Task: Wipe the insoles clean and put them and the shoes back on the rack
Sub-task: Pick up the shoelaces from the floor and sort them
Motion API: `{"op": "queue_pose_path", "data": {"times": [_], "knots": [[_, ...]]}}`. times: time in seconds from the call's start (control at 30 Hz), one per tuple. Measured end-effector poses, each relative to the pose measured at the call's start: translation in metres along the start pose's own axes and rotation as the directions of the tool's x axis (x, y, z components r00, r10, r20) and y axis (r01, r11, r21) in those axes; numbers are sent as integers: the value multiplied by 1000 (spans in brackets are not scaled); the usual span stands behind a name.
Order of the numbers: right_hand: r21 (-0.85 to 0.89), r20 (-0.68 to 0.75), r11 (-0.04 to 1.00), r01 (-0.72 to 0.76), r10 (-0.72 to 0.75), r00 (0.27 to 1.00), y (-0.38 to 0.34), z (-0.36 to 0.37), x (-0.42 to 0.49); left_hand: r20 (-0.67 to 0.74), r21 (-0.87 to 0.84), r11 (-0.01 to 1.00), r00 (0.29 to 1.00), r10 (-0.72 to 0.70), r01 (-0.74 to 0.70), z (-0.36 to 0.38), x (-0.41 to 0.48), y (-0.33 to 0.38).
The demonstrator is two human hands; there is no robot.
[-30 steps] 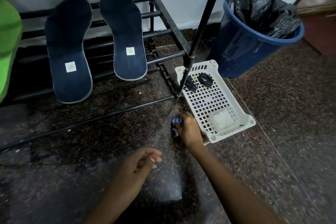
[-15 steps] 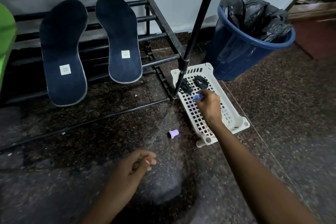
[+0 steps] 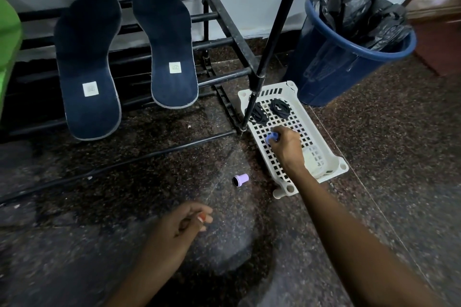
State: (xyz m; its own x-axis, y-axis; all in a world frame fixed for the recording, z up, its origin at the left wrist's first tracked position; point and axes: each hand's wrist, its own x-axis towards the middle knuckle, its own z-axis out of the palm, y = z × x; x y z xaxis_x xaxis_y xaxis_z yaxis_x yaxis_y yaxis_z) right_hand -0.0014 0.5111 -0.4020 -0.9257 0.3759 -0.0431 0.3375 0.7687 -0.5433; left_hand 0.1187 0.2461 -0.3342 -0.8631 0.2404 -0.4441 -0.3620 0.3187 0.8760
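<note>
Two dark blue insoles lean side by side on the bars of the black shoe rack (image 3: 225, 21), the left insole (image 3: 87, 65) lower than the right insole (image 3: 167, 47). My right hand (image 3: 287, 149) reaches over the white plastic basket (image 3: 335, 161) and pinches a small blue piece (image 3: 271, 136) at its fingertips. My left hand (image 3: 174, 229) hovers over the floor with its fingers loosely curled and holds nothing. A small purple cap (image 3: 240, 179) lies on its side on the floor between my hands. No shoes are in view.
Two coils of black lace (image 3: 280, 107) lie in the basket's far end. A blue bin (image 3: 336, 65) with a black liner stands right behind the basket. A green object (image 3: 8, 40) shows at the left edge. The floor is dark speckled stone.
My right hand lifted the blue piece off the floor and carried it over the basket, leaving the purple cap lying on the floor. My left hand stayed put.
</note>
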Motion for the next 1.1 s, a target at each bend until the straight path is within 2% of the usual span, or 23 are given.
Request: {"op": "queue_pose_path", "data": {"times": [0.13, 0.23, 0.3, 0.4, 0.53, 0.67, 0.83, 1.0, 1.1], "knots": [[52, -19, 998, -17, 18, 1000, -3, -4, -7, 2, 2, 1000, 1000, -4, 4, 0, -1, 3], [48, -134, 994, 99, -91, 987, -8, -6, -23, 3, 9, 1000, 1000, 1, -1, 1, -2, 4], [52, -152, 981, 189, -179, 972, -14, -3, -39, 11, 8, 1000, 1000, -2, 2, 2, -3, 5], [84, 20, 957, 279, -281, 959, -18, 8, -62, 16, 2, 1000, 1000, -1, 1, 3, -3, 5], [-3, 239, 936, 351, -340, 909, -7, 30, -78, 17, -14, 1000, 1000, -11, 11, 2, -4, 3], [-41, 299, 936, 349, -321, 899, -2, 41, -83, 26, -8, 1000, 1000, -7, 7, 0, -4, 1], [-56, 302, 946, 318, -288, 909, 0, 46, -83, 26, 0, 1000, 1000, -12, 12, 0, -3, 2], [45, 208, 964, 262, -265, 942, -10, 30, -85, 23, 26, 1000, 1000, -4, 3, 2, -4, 1], [179, 150, 951, 253, -281, 948, -24, 10, -77, 33, 40, 999, 999, -10, 9, 4, -2, 0]]}}
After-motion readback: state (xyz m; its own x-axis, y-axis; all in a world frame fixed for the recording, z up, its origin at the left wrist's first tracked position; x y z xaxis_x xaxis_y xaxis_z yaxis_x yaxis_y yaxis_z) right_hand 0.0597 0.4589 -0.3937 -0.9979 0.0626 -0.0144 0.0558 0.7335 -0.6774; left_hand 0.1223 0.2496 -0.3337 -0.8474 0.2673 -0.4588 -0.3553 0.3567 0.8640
